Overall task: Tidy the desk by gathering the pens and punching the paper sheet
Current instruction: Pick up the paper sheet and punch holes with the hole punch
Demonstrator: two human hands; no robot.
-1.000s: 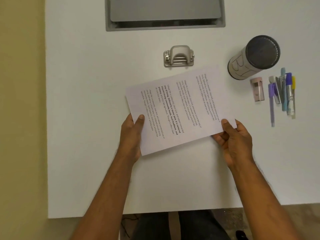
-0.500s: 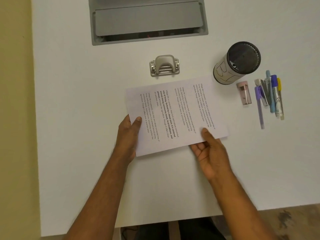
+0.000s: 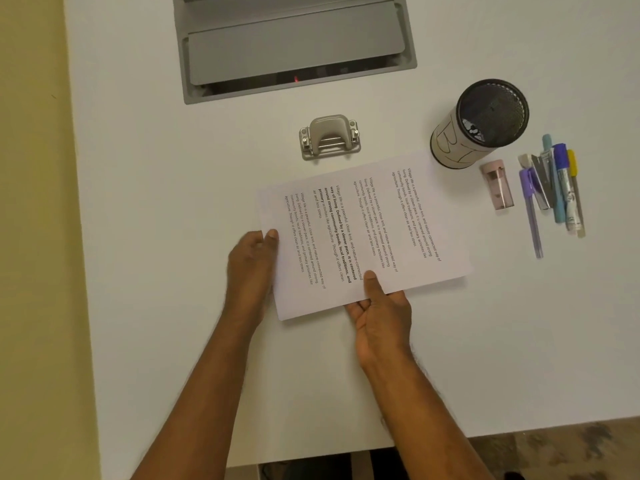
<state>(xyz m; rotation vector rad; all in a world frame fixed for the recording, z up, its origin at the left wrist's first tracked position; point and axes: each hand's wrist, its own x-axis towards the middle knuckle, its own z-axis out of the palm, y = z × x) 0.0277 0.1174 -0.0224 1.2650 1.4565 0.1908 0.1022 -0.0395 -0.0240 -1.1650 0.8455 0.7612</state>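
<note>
A printed paper sheet (image 3: 363,233) lies tilted on the white desk (image 3: 173,237). My left hand (image 3: 251,268) grips its left edge, thumb on top. My right hand (image 3: 379,313) pinches the near edge around its middle, thumb on the text and fingers underneath. A grey hole punch (image 3: 329,137) sits just beyond the sheet's far edge, untouched. Several pens (image 3: 554,188) lie side by side at the right, next to a black mesh pen cup (image 3: 479,123).
A small pink sharpener-like box (image 3: 498,188) lies between the cup and the pens. A grey cable hatch (image 3: 294,46) is set into the desk at the back. The desk's near edge runs below my forearms; a yellow wall is at the left.
My right hand has slid left along the sheet's near edge, from its right corner to about the middle. The left hand keeps its grip. The view has shifted.
</note>
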